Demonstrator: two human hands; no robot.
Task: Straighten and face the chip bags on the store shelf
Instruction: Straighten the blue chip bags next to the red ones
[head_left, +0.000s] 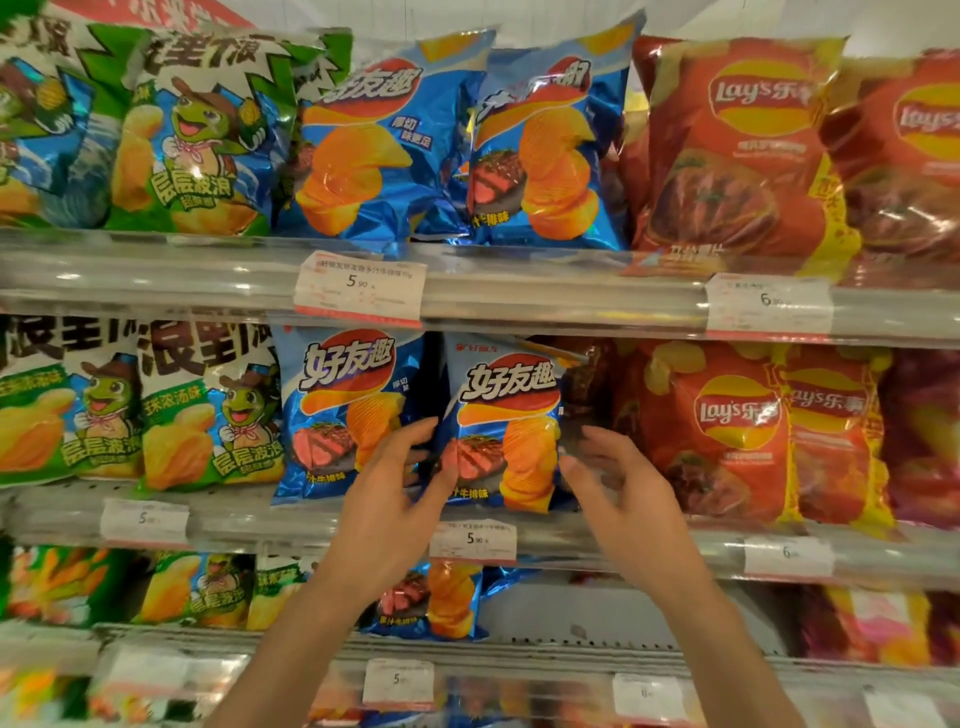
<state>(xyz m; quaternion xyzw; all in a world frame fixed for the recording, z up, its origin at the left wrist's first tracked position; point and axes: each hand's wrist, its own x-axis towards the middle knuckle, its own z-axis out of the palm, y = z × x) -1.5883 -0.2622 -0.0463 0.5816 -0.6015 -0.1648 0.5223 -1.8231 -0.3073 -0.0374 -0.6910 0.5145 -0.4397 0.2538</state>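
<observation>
I am facing a store shelf unit (519, 291) that is filling the whole view, its rails running left to right in tiers and carrying white price tags (360, 288). Chip bags are standing on every tier: green bags (208, 410) to the left, blue bags in the middle, red bags (722, 431) to the right. On the top tier two blue bags (363, 156) are leaning and overlapping each other. On the middle tier a blue bag (343, 410) is standing upright and facing me, and just to its right is the blue chip bag (509, 426) I am working on, tilting slightly with its top corner leaning toward the red bags.

My left hand (387, 504) is reaching up at that bag's lower left edge, fingers loosely curved, my thumb lying on its front; whether my fingers are closing behind it I cannot tell. My right hand (618, 488) is hovering at the bag's right edge, fingers spread and relaxed, holding nothing; whether they are touching the bag I cannot tell.
</observation>
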